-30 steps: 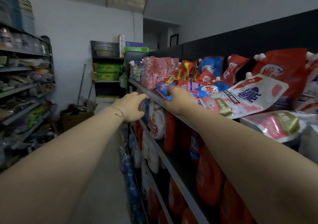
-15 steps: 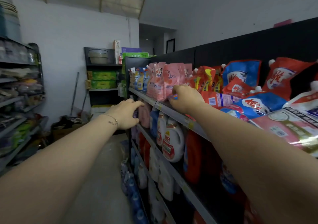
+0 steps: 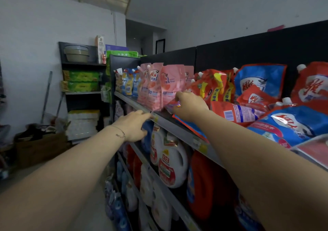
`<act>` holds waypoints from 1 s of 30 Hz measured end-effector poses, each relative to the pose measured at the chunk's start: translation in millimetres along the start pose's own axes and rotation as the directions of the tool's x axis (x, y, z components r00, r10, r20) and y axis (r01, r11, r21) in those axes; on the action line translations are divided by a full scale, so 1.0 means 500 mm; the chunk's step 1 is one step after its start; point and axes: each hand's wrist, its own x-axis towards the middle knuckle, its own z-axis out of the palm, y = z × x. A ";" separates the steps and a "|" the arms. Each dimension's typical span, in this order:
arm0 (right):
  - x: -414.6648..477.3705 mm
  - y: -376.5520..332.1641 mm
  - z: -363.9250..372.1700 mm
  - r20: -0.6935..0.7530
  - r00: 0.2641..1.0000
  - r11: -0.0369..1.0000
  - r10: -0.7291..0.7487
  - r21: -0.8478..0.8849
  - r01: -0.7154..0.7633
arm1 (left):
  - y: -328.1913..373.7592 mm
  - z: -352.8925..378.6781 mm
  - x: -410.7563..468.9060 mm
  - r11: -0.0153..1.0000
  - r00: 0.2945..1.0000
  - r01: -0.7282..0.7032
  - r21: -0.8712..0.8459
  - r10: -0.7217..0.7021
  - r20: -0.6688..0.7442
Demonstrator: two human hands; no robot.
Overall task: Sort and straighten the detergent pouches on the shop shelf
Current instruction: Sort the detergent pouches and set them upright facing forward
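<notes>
The top shelf (image 3: 179, 130) carries detergent pouches. Several pink pouches (image 3: 168, 86) stand upright at its left part. Right of them, red pouches (image 3: 211, 86) and blue pouches (image 3: 259, 81) lean or lie in a jumble, one blue pouch (image 3: 292, 122) lying flat near the front. My right hand (image 3: 190, 106) grips a small blue pouch with a red edge (image 3: 190, 126) right beside the pink row; its lower part lies on the shelf under my wrist. My left hand (image 3: 133, 126) reaches to the shelf's front rail, its fingertips touching the rail, holding nothing.
Below the top shelf stand white jugs (image 3: 170, 161) and orange jugs (image 3: 202, 182). At the aisle's far end are a dark rack with green packs (image 3: 81, 81), white boxes (image 3: 82, 124) and a cardboard box (image 3: 40, 147). The aisle floor runs along the left.
Both hands have moved left along the shelf. My right hand carried the blue pouch from the jumbled red and blue pouches over to the pink row.
</notes>
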 end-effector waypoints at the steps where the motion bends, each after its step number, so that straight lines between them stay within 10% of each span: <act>1: 0.019 0.007 0.010 0.001 1.000 1.000 0.011 -0.004 -0.011 | -0.010 0.004 0.019 1.000 1.000 -0.003 0.006 0.003 0.004; 30: 0.331 0.232 0.142 -0.077 0.953 0.944 0.294 -0.131 -0.302 | -0.016 0.065 0.531 0.940 0.938 -0.334 -0.063 0.325 -0.118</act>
